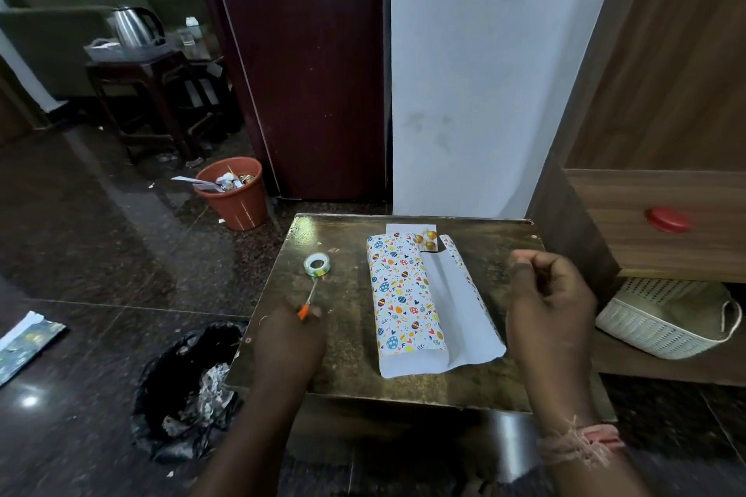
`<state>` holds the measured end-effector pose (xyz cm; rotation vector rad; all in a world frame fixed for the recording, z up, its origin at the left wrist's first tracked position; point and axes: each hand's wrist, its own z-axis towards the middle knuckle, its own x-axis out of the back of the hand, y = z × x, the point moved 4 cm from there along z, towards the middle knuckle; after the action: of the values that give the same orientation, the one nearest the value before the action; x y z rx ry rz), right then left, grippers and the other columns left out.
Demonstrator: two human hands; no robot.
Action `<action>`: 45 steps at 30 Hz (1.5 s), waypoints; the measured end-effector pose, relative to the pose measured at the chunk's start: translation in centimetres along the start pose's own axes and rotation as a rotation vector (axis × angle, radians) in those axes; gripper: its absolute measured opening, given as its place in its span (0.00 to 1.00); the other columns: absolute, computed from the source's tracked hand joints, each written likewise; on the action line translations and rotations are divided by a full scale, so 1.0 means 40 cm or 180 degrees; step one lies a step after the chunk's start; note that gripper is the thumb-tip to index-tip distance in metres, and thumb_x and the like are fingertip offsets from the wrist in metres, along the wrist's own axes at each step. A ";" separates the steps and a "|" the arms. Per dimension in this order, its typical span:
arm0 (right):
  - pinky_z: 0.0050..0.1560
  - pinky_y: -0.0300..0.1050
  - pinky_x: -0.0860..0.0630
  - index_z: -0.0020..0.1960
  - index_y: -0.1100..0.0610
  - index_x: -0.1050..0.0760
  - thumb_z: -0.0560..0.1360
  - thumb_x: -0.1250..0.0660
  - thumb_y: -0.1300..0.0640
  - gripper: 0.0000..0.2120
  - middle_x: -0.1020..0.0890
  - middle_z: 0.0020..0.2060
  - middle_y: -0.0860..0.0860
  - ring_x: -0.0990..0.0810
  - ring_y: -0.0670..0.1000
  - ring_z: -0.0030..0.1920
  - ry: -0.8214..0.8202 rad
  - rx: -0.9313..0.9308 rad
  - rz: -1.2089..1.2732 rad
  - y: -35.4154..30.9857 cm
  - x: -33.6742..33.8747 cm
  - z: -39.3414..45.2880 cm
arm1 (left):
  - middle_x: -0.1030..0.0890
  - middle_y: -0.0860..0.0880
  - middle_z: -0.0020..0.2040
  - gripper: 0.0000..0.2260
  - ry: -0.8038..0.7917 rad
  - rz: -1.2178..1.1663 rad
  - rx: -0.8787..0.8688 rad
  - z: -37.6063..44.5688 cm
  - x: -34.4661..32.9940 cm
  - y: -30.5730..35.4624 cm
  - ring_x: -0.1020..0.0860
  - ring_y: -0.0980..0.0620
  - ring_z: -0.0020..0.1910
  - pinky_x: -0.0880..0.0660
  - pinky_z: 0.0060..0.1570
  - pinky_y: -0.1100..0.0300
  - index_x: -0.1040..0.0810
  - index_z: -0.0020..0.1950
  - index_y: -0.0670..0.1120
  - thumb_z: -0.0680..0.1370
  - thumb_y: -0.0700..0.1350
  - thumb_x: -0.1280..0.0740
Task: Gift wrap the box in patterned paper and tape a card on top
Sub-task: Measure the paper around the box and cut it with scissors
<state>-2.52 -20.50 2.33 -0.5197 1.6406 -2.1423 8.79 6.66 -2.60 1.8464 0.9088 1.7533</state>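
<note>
Patterned paper (407, 295) lengthwise away from viewer; left fingers (311, 313) around scissors (309, 301), right fingers (524, 266) curled, empty.

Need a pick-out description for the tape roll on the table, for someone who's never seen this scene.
Start at the small dark table against the white wall. Left of the half-wrapped box in egg-patterned paper, near the far-left part of the top, lies the tape roll. It is the only ring-shaped item: small, flat, clear with a greenish core, just beyond the tips of the orange-handled scissors.
</note>
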 end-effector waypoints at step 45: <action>0.38 0.45 0.31 0.38 0.55 0.28 0.71 0.28 0.58 0.09 0.18 0.38 0.54 0.20 0.59 0.42 -0.0746 -0.0473 -0.2084 0.060 0.025 -0.057 | 0.18 0.34 0.44 0.12 -0.2454 -0.2573 0.1246 -0.349 -0.261 0.174 0.22 0.43 0.38 0.24 0.37 0.54 0.18 0.55 0.29 0.78 0.31 0.39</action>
<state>-4.36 -19.71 -0.50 -1.4633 1.6504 -2.2594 -3.68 -7.32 -3.55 1.7523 1.4154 0.3510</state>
